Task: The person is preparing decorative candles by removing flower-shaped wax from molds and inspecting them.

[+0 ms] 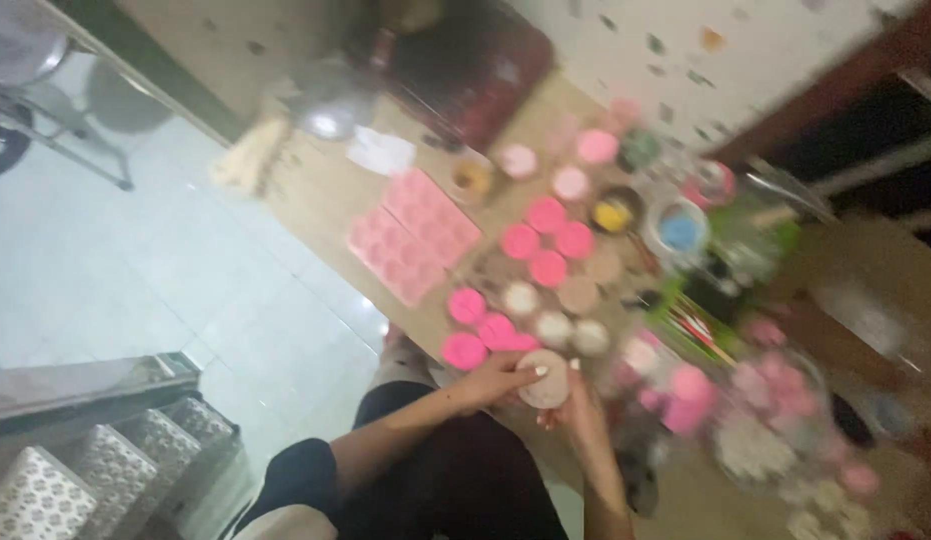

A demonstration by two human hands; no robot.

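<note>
A: Setting, please.
B: Pale tiled floor (135, 270); a long wooden table (315, 195) runs slantwise through the blurred, tilted view, under a speckled white wall (745, 50). Patterned steps (95, 460) sit at the lower left corner of the view.

A: Item one, the hands?
B: Left hand (493, 380) and right hand (582, 408), both at the table's near edge, closed together around one small round beige disc (543, 380). Left fingers curl over its top left; the right hand cups it from the other side. What the disc is made of cannot be told.

A: Items beside it?
B: Bright pink round moulds (480, 335) just beyond the disc, near the same edge. Pale round pieces (555, 325) next to them. A second cluster of pink rounds (547, 240) sits toward the table's middle.

A: Larger items?
B: One pink multi-cavity mould tray (413, 235), flat, along the near edge further up. Small pots holding yellow (612, 213) and blue (680, 230) contents toward the wall-side edge. A dark red case (475, 70) at the far end.

A: Remainder?
B: Blurred pink and white pieces (765, 400) on the table to the right of the hands; kinds not discernible.
</note>
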